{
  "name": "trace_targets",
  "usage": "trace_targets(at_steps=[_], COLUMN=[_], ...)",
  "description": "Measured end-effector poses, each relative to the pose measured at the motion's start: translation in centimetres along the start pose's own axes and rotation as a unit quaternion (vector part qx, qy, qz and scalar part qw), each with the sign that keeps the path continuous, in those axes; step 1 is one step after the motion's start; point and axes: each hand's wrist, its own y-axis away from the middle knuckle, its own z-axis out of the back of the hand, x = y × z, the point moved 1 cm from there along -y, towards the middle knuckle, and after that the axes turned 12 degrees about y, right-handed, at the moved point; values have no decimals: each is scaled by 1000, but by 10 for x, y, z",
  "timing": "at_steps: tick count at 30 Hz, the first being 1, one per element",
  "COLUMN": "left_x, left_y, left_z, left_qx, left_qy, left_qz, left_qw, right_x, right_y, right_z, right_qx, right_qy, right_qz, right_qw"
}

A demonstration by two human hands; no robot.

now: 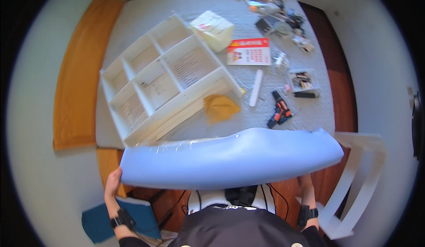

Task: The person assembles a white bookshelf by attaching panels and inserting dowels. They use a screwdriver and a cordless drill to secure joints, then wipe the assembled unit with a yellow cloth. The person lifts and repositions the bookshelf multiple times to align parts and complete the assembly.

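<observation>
A long, smooth light-blue roll or folded sheet (230,158) spans the space in front of me, its far edge bunched and covered with clear, shiny film. I cannot tell its exact kind. At its left end my left hand (113,182) is closed on the edge, the fingers partly behind it. My right hand (305,183) grips from below near the right part, its fingers hidden by the blue material. Just beyond lies a white shelf unit (161,57) with several open compartments. A mustard-yellow cloth (220,108) rests by its near side.
On the quilted bed surface lie a black-and-orange power drill (280,110), a white bar (256,88), a red-and-white leaflet (249,52), a white package (212,30) and a small parts box (303,80). A white frame (354,185) leans at right; a teal box (119,218) stands lower left.
</observation>
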Motion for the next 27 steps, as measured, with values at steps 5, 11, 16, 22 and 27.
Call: trace_targets(at_steps=[5, 11, 16, 22, 27], left_x=[9, -23, -23, -51, -100], left_y=[-11, -64, -110, -133, -167], left_z=[-35, -37, -36, -84, -205], left_qx=[-6, -3, 105, 37, 23], left_qy=[251, 380, 389, 386, 314], left_qz=[-78, -149, -174, -157, -141], left_qw=[965, 913, 898, 908, 938], right_x=[24, 37, 24, 41, 63], right_y=[-2, -46, -131, -187, -191], right_z=[9, 13, 34, 55, 53], right_qx=[-78, -153, -187, 57, 8], right_qy=[-20, -187, -90, -15, -20], right_qz=[84, 175, 229, 186, 183], right_qw=[993, 954, 951, 981, 983])
